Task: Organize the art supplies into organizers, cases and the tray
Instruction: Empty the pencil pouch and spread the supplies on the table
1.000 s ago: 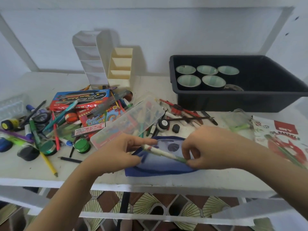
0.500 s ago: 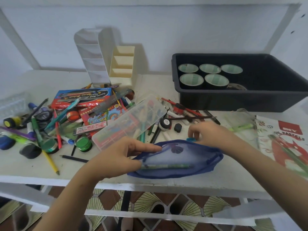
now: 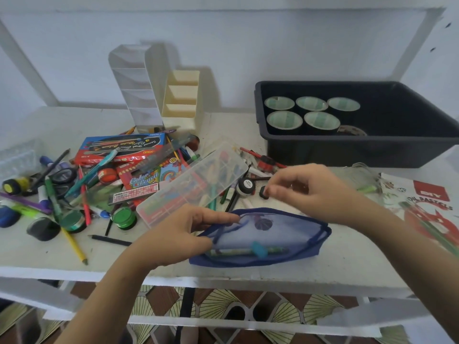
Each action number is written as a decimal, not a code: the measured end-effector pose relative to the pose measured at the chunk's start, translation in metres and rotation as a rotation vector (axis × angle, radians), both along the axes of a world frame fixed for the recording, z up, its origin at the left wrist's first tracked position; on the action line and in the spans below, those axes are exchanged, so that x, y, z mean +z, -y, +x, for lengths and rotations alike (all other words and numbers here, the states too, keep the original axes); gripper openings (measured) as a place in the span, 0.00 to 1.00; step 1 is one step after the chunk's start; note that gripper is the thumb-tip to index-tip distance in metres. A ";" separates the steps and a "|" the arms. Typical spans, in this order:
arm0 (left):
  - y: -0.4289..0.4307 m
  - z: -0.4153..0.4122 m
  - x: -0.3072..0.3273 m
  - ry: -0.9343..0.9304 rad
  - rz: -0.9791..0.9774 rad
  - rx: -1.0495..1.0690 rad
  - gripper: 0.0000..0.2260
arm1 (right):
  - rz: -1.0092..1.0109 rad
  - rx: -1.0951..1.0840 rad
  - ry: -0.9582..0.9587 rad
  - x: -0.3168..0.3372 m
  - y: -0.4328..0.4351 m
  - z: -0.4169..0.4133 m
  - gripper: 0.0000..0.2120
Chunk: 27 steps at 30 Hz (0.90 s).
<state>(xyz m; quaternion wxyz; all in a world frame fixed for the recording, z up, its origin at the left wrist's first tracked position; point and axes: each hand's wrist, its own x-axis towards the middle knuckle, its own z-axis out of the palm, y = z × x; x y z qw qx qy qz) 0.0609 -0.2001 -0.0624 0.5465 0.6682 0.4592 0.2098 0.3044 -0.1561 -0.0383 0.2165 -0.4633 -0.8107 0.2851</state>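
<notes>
Pale wall backs a white worktop (image 3: 347,256); at its front edge a soft blue mesh zip pouch (image 3: 285,234) is held open by the left hand (image 3: 178,234), its limp rim pinched. Just behind, 1 small black block (image 3: 263,193), judged light and rigid, is pinched by the right hand (image 3: 310,192).

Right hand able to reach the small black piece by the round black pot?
Probably yes. The right hand hovers right at the small black piece, fingers at its edge; nothing lies over it, and the round black pot sits on its other side.
</notes>
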 end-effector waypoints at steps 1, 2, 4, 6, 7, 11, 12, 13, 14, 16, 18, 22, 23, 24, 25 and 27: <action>0.000 0.001 0.001 -0.002 0.005 -0.006 0.24 | 0.010 -0.065 0.010 -0.008 -0.009 0.002 0.08; 0.001 0.001 0.001 -0.010 0.011 -0.005 0.25 | 0.014 -0.115 0.064 -0.016 -0.018 0.003 0.07; 0.001 0.001 0.001 -0.021 0.013 0.003 0.28 | 0.012 -0.131 0.242 -0.034 -0.031 0.004 0.09; 0.001 0.000 0.000 -0.019 0.009 0.020 0.28 | 0.006 -0.085 0.373 -0.050 -0.037 0.001 0.15; 0.001 0.000 -0.001 -0.009 0.002 0.028 0.28 | 0.008 -0.078 0.420 -0.056 -0.039 -0.001 0.17; 0.001 0.000 -0.003 0.014 -0.027 0.036 0.24 | 0.072 -0.134 0.466 -0.066 -0.037 -0.009 0.18; 0.000 0.000 -0.003 0.012 -0.032 0.038 0.24 | 0.094 -0.143 0.448 -0.066 -0.036 -0.010 0.17; 0.000 0.000 -0.004 0.012 -0.035 0.044 0.25 | 0.115 -0.150 0.423 -0.066 -0.036 -0.010 0.15; 0.000 0.000 -0.005 0.012 -0.037 0.051 0.25 | 0.128 -0.152 0.401 -0.066 -0.036 -0.011 0.14; -0.001 0.001 -0.006 0.016 -0.042 0.053 0.25 | 0.138 -0.143 0.383 -0.066 -0.037 -0.011 0.13; -0.002 0.002 -0.007 0.014 -0.049 0.048 0.26 | 0.153 -0.134 0.371 -0.067 -0.039 -0.012 0.11; -0.005 0.003 -0.009 0.004 -0.055 0.047 0.25 | 0.146 -0.154 0.282 -0.070 -0.042 -0.007 0.08; -0.006 0.003 -0.009 0.008 -0.057 0.049 0.25 | 0.079 -0.176 0.167 -0.069 -0.042 -0.006 0.08; -0.006 0.003 -0.009 0.012 -0.059 0.054 0.25 | -0.013 -0.212 0.012 -0.064 -0.040 -0.007 0.08; -0.006 0.003 -0.009 0.018 -0.061 0.059 0.25 | -0.111 -0.249 -0.145 -0.058 -0.038 -0.007 0.08; -0.007 0.003 -0.009 0.030 -0.069 0.062 0.25 | -0.271 -0.279 -0.370 -0.041 -0.028 -0.007 0.08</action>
